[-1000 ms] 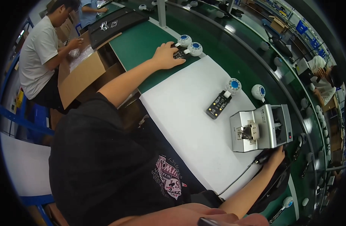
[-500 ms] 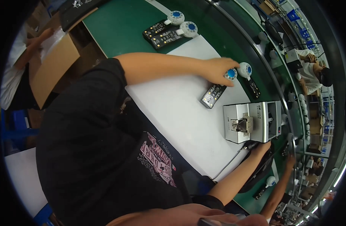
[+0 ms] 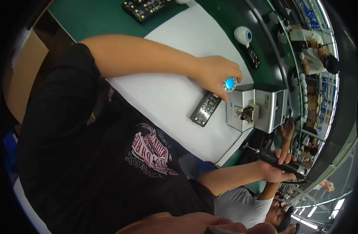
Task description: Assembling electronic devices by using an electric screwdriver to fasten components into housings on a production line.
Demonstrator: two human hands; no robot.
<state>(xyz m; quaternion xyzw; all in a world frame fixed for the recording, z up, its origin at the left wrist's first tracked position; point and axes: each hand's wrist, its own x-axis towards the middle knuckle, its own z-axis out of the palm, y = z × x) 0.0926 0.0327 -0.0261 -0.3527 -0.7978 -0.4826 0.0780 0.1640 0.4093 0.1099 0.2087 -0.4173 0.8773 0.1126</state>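
My left hand (image 3: pixel 220 76) is closed around a round white part with a glowing blue centre (image 3: pixel 229 84). Joined to it is a narrow black case with an exposed circuit board (image 3: pixel 206 110), slanting over the white sheet (image 3: pixel 163 101). On the right, my right hand (image 3: pixel 273 171) grips a black electric screwdriver (image 3: pixel 278 162), its thin metal bit pointing left toward the bench. Between the hands stands a silver screw feeder (image 3: pixel 268 111) with a small metal mechanism (image 3: pixel 248 113) on its front.
Another white and black unit (image 3: pixel 243 36) lies beyond the sheet, near the dark rail. More circuit-board cases (image 3: pixel 144 9) rest on the green bench at the far left. A co-worker's hand (image 3: pixel 287 130) reaches up behind my right hand. A cardboard box (image 3: pixel 27 74) stands at left.
My right hand has come out from behind the screw feeder and now shows the screwdriver in its grip. My left hand still holds the round part, whose centre looks brighter. The view has shifted.
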